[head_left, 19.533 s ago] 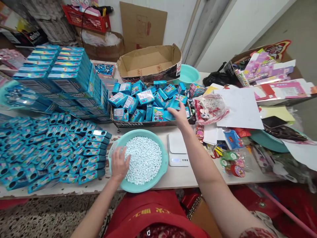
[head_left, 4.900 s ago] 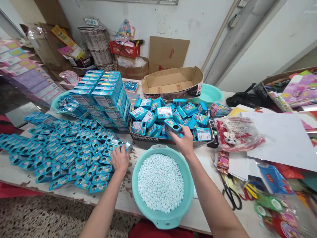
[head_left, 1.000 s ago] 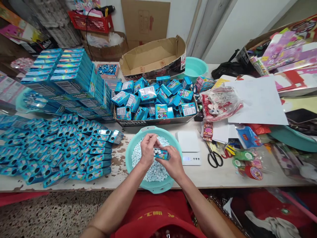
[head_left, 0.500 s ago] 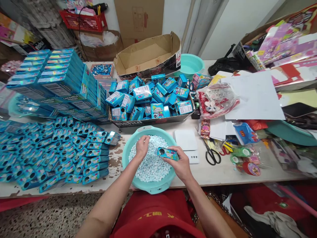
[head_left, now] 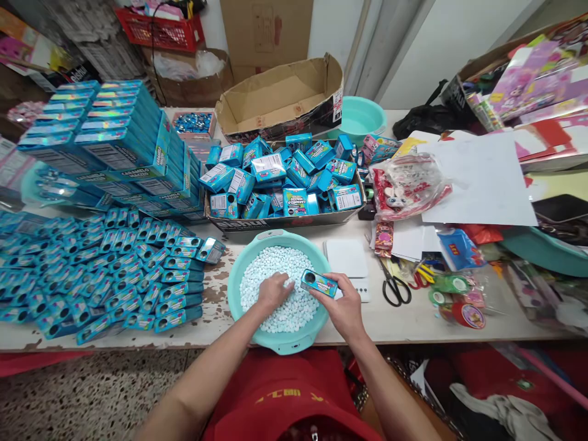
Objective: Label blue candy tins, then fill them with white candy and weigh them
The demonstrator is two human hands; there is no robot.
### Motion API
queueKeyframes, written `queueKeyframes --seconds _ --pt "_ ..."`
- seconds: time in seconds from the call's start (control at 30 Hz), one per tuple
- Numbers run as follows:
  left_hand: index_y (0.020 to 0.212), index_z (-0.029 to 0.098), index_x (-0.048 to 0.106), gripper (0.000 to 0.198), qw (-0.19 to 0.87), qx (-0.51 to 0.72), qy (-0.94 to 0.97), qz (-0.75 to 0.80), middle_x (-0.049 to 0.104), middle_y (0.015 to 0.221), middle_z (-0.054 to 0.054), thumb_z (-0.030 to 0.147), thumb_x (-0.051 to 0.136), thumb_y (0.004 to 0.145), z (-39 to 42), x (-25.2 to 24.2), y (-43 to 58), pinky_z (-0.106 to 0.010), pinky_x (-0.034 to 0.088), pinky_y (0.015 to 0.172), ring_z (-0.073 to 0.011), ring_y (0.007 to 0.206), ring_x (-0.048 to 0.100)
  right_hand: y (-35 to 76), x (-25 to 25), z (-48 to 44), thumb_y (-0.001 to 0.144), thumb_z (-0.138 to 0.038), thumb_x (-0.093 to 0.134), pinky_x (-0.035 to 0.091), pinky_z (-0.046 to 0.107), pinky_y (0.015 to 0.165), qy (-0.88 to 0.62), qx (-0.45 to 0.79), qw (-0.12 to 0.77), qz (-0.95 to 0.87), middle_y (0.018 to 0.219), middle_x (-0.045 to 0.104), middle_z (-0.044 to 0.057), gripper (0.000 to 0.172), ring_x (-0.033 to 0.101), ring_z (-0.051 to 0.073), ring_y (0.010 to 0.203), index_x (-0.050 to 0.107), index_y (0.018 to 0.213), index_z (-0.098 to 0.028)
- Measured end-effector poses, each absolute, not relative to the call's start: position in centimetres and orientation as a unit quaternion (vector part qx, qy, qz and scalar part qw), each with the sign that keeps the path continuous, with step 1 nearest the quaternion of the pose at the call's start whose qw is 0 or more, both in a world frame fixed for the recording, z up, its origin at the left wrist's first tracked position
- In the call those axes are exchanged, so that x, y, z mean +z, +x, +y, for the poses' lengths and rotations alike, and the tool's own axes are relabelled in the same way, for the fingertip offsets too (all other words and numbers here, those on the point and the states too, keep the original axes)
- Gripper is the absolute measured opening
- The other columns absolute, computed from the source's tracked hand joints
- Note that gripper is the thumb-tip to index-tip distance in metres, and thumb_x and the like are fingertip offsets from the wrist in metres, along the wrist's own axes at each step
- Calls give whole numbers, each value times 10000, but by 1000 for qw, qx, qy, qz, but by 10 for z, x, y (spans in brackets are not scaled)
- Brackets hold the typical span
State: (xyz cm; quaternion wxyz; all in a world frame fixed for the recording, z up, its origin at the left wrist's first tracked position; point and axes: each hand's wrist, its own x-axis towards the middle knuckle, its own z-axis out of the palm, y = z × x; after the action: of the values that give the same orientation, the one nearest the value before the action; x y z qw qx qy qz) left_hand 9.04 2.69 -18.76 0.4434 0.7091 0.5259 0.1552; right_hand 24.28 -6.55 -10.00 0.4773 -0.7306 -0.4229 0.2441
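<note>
My left hand (head_left: 274,290) is down at the small white candies (head_left: 261,269), its fingers curled into them and the fingertips partly hidden. The candies lie in a round turquoise basin (head_left: 233,288) in front of me. My right hand (head_left: 344,303) grips a small blue candy box (head_left: 320,283) over the basin's right side. A round dark hole shows at the left end of this box, which is tilted toward my left hand.
Many similar boxes (head_left: 124,269) lie at left, before stacked blue packs (head_left: 128,141). Behind the basin is a carton (head_left: 285,222) of blue boxes. A white scale (head_left: 346,260), scissors (head_left: 394,288) and a plastic bag (head_left: 413,184) are at right.
My left hand has moved right and toward me, down into the candies. My right hand has shifted slightly right with the blue candy box. The whole view has moved a little.
</note>
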Motion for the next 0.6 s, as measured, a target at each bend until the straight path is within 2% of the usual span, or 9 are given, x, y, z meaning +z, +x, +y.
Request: queueKeyframes --seconds 0.1,0.17,0.23,0.3,0.4,0.5,0.6 --pt "566 190 546 282 591 232 522 570 488 528 23 428 680 638 35 -169 88 -205 317 461 -113 484 455 237 -106 -64 701 -359 707 465 358 796 -736 241 443 -452 912 616 38 276 588 220 888 604 922 -232" --pt "601 182 527 311 674 267 413 551 477 513 38 459 656 660 36 -148 91 -190 240 380 -81 398 395 231 -110 -62 709 -338 700 461 361 792 -737 246 416 -472 912 619 40 256 585 227 895 599 920 -234" --pt "651 177 523 285 723 331 343 500 512 556 33 431 650 678 36 -125 95 -184 231 357 -70 389 414 224 -113 -61 707 -306 701 459 362 779 -739 252 385 -492 909 621 39 246 581 234 895 595 917 -234" --pt "693 168 541 237 740 393 311 449 569 632 13 376 655 686 34 -107 100 -184 318 392 -76 441 489 216 -115 -58 701 -272 702 456 364 773 -739 257 356 -511 911 623 40 246 577 239 898 592 917 -230" --pt "733 157 583 197 737 433 291 430 638 750 -23 326 668 677 32 -95 105 -220 456 525 -115 574 596 207 -117 -53 701 -243 695 456 362 773 -736 261 336 -527 919 623 42 247 575 239 902 586 922 -225" --pt "729 149 603 200 728 457 273 431 656 785 -33 322 681 667 33 -93 107 -271 508 628 -155 670 641 202 -113 -49 699 -245 691 459 357 769 -737 252 340 -527 909 622 38 242 574 235 895 585 915 -222" --pt "732 148 605 203 713 482 272 430 657 780 -28 326 683 671 36 -91 108 -296 517 658 -163 684 649 200 -106 -47 691 -234 693 454 355 785 -736 233 349 -532 915 622 39 258 567 233 909 586 925 -218"
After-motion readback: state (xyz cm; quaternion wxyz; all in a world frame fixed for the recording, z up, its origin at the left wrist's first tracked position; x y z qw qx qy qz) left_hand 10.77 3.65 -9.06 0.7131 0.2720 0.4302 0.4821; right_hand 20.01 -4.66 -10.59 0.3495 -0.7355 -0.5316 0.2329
